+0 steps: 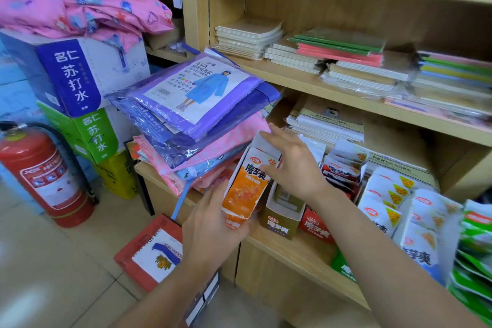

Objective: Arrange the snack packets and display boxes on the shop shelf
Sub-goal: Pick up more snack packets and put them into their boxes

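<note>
The orange box (245,186) of snacks stands tilted at the left end of the lower shelf (292,255), its open top leaning back toward the stack of bagged raincoats (197,98) and its bottom lifted just off the ledge. The left hand (213,224) grips the box's lower end, fingers curled under and around it. The right hand (290,165) lies over the open top with fingers nearly straight and spread, thumb pressed against the front face; it touches the box rather than clasping it. Just to the right stands a brown box (282,218), open-topped, and beside that a red box (316,226) with red packets (343,168) standing in it. Further right lie overlapping white packets (386,202), then green packets (474,247) at the frame's edge. Stacked notebooks (335,53) fill the shelf above. To the left, a blue carton (72,72) sits on a green carton (90,133) with pink cloth (80,10) heaped on top, and a fire extinguisher (45,176) stands on the floor.
</note>
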A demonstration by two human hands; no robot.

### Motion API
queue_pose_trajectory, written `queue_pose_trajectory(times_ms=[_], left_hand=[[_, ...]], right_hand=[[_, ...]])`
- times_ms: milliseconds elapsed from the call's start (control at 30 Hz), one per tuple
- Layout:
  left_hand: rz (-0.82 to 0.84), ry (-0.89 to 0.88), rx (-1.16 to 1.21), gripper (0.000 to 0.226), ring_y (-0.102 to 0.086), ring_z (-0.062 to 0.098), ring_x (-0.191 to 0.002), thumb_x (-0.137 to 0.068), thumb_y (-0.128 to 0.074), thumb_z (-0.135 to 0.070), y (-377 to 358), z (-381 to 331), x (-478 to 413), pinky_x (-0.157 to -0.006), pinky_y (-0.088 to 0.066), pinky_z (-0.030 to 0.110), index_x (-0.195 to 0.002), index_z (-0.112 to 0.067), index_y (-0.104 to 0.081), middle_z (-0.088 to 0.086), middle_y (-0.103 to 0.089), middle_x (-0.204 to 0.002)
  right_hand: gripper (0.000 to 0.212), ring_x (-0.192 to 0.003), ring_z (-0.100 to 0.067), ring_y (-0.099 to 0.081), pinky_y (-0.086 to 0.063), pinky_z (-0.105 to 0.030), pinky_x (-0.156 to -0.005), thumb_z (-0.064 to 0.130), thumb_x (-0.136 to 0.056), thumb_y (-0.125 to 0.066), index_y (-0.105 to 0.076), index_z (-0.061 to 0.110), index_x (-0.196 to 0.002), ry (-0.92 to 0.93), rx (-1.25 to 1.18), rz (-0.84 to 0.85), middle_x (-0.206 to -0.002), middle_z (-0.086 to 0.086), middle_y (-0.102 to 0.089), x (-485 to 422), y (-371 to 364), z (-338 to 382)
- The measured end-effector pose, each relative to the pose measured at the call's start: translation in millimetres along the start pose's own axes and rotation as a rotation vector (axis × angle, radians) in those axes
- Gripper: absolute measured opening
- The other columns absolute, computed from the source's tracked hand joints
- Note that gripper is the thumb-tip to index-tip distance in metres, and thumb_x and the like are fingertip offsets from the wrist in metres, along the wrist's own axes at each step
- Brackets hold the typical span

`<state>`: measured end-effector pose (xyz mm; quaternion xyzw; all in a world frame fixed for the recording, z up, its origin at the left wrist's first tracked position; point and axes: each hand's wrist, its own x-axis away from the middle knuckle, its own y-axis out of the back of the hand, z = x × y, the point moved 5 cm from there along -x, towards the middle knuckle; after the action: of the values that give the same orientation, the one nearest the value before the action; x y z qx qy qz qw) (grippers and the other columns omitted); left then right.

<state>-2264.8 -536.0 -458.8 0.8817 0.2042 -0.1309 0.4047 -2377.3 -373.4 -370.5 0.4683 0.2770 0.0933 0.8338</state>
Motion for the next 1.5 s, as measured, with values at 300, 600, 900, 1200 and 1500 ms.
queue_pose_trajectory(times_ms=[300, 600, 900, 1200, 1500], left_hand=[[0.085, -0.012, 0.003, 0.089, -0.055, 0.019, -0.125, -0.071, -0.084, -0.053, -22.1, 2.6, -36.0, -0.091, -0.052, 0.038, -0.146, -0.03, -0.043, -0.004, -0.057, -0.137], [-0.06, -0.489, -0.09, 0.06, -0.052, 0.023, -0.118, -0.079, -0.071, -0.047, -15.0, -36.1, -20.2, -0.092, -0.05, 0.041, -0.133, -0.022, -0.062, -0.004, -0.058, -0.133], [0.127, -0.694, -0.104, 0.021, -0.053, 0.015, -0.099, -0.091, -0.063, -0.044, -44.8, -54.8, -9.1, -0.079, -0.049, 0.032, -0.089, -0.031, -0.078, -0.019, -0.068, -0.09], [0.1, -0.627, -0.037, 0.022, -0.055, 0.016, -0.092, -0.087, -0.065, -0.042, -36.0, -54.0, -2.0, -0.071, -0.052, 0.032, -0.083, -0.027, -0.08, -0.018, -0.069, -0.078], [0.049, -0.628, -0.023, 0.016, -0.058, 0.018, -0.1, -0.086, -0.071, -0.037, -35.9, -46.5, 4.9, -0.076, -0.053, 0.034, -0.091, -0.024, -0.079, -0.014, -0.07, -0.088]], right_hand=[[0.05, -0.122, -0.027, -0.056, -0.045, -0.037, -0.1, 0.023, -0.083, -0.079, -0.063, 0.019, -0.13, -0.159, 0.108, -0.132, -0.134, -0.001, -0.062, 8.8, 59.4, -54.1], [0.066, -0.125, -0.023, -0.054, -0.044, -0.05, -0.102, 0.043, -0.08, -0.078, -0.053, 0.029, -0.14, -0.238, 0.0, 0.072, -0.136, 0.0, -0.059, 9.4, 49.3, -74.6], [0.048, -0.137, -0.01, -0.023, -0.012, -0.034, -0.094, 0.048, -0.067, -0.086, -0.07, 0.036, -0.111, 0.055, 0.226, 0.216, -0.12, 0.023, -0.057, 64.5, 45.8, -60.5], [0.039, -0.135, -0.009, -0.039, -0.019, -0.037, -0.104, 0.044, -0.069, -0.086, -0.074, 0.031, -0.104, 0.011, 0.131, 0.083, -0.12, 0.017, -0.065, 68.6, 53.2, -74.4], [0.061, -0.114, -0.027, -0.058, -0.036, -0.042, -0.098, 0.046, -0.079, -0.078, -0.061, 0.019, -0.131, -0.171, 0.352, -0.037, -0.117, -0.004, -0.07, 8.6, 51.3, -71.4]])
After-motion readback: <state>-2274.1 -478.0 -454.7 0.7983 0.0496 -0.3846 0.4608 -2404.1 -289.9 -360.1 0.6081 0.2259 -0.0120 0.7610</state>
